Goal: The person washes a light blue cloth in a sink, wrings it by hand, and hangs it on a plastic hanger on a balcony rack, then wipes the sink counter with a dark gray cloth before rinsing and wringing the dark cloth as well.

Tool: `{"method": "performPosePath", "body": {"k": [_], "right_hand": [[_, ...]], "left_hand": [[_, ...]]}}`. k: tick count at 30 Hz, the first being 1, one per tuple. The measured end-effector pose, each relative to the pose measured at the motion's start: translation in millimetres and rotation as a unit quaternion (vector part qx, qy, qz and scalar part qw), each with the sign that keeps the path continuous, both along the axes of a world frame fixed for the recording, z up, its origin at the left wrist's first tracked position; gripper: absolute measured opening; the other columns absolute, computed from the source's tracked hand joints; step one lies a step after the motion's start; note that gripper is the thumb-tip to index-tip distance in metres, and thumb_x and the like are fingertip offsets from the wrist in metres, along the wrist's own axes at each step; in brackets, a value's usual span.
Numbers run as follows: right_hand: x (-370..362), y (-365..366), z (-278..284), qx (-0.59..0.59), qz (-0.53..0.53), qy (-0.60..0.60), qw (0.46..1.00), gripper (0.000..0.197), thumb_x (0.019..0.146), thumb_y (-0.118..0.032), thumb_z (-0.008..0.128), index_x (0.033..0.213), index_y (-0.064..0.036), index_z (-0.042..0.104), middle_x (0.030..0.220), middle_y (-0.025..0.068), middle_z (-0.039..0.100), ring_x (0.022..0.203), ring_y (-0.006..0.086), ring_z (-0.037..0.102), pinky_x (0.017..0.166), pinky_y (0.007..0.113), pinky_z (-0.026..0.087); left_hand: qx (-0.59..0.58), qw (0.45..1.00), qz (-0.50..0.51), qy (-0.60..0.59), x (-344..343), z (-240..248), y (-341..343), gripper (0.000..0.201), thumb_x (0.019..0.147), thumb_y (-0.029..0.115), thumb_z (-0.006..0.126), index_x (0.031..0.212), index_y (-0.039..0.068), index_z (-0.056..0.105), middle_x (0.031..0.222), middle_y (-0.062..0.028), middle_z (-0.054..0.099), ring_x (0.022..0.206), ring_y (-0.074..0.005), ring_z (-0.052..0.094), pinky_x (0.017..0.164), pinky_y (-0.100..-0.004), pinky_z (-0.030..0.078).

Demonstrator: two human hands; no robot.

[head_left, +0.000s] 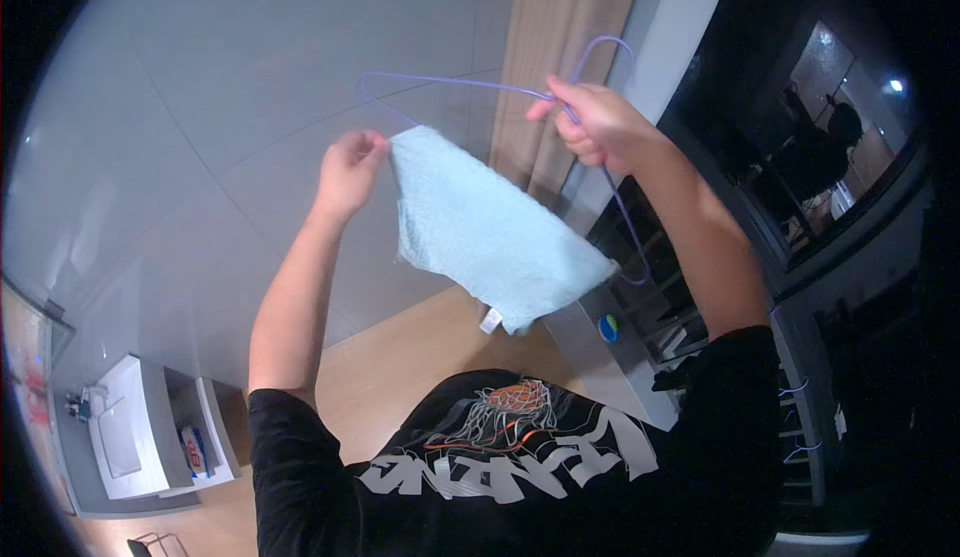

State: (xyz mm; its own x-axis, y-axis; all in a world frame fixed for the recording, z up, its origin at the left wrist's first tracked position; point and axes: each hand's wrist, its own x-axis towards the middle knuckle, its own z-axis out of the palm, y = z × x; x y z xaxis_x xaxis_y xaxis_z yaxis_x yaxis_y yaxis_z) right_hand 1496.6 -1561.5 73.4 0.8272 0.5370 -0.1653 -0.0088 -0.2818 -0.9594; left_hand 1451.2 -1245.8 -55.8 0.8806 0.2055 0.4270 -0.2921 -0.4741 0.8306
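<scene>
Cloth: over hanger bottom bar
Left hand: at cloth's upper left corner
Right hand: on hanger, under hook
Wall: behind cloth and left hand
Sink: lower left, well apart
Round item: below cloth's right end

the bare left forearm rises from the lower left and leans inward, its wrist slightly bent. at its end the bare left hand pinches, thumb and fingertips drawn together, the other fingers curled toward the palm. the bare right forearm slants up and inward from the lower right. the bare right hand sits higher in view, fingers curled into a grip, thumb reaching toward the upper left. both arms are raised, the hands well apart.
</scene>
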Motion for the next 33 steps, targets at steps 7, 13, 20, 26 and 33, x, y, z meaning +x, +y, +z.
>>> {"method": "performPosePath", "body": {"k": [7, 13, 20, 26, 33], "right_hand": [[0.7, -23.2, -4.9, 0.046, 0.079, -0.025, 0.995, 0.044, 0.104, -0.035, 0.029, 0.103, -0.0032, 0.06, 0.048, -0.0073, 0.033, 0.035, 0.0035, 0.023, 0.034, 0.02, 0.02], [1.3, -27.1, -4.9, 0.031, 0.122, -0.053, 0.991, 0.044, 0.101, -0.037, 0.036, 0.108, 0.0002, 0.058, 0.051, -0.0099, 0.03, 0.039, 0.0029, 0.021, 0.035, 0.022, 0.017], [-1.3, -37.2, -9.5, 0.023, 0.089, -0.007, 0.996, 0.045, 0.101, -0.04, 0.036, 0.107, -0.0014, 0.058, 0.051, -0.0094, 0.03, 0.039, 0.0027, 0.022, 0.034, 0.021, 0.017], [-7.7, -45.3, -16.4, 0.049, 0.048, 0.06, 0.996, 0.045, 0.101, -0.04, 0.036, 0.105, -0.0028, 0.059, 0.052, -0.0085, 0.031, 0.039, 0.0022, 0.023, 0.034, 0.021, 0.017], [-15.5, -44.4, -45.1, -0.105, -0.104, -0.281, 0.948, 0.046, 0.094, -0.041, 0.05, 0.084, 0.0005, 0.066, 0.071, 0.0154, 0.063, 0.069, 0.0267, 0.06, 0.069, 0.038, 0.047]], "left_hand": [[-0.071, 0.992, -0.104, 0.015, -1.6, 14.6, 8.7, 0.011, 0.084, 0.011, 0.064, 0.091, 0.001, 0.063, 0.089, -0.0047, 0.064, 0.088, -0.0141, 0.058, 0.082, -0.0288, 0.044], [-0.309, 0.913, -0.258, 0.06, 2.7, 27.3, -18.9, 0.018, 0.084, 0.002, 0.062, 0.102, 0.003, 0.061, 0.089, -0.0035, 0.064, 0.089, -0.0151, 0.059, 0.086, -0.0293, 0.045], [-0.426, 0.867, -0.257, -0.027, 31.0, 1.1, -24.9, 0.029, 0.084, -0.002, 0.062, 0.111, 0.006, 0.055, 0.094, -0.007, 0.064, 0.089, -0.015, 0.059, 0.082, -0.0319, 0.048], [-0.498, 0.853, -0.124, -0.098, 36.3, -5.9, -64.8, 0.035, 0.084, -0.002, 0.062, 0.116, 0.006, 0.048, 0.098, -0.0101, 0.062, 0.091, -0.016, 0.058, 0.083, -0.0312, 0.047], [-0.412, 0.884, -0.211, -0.056, 7.4, -41.3, -55.9, 0.028, 0.082, -0.002, 0.063, 0.108, 0.0, 0.054, 0.093, -0.0034, 0.059, 0.082, -0.0118, 0.055, 0.072, -0.0248, 0.045]]}}
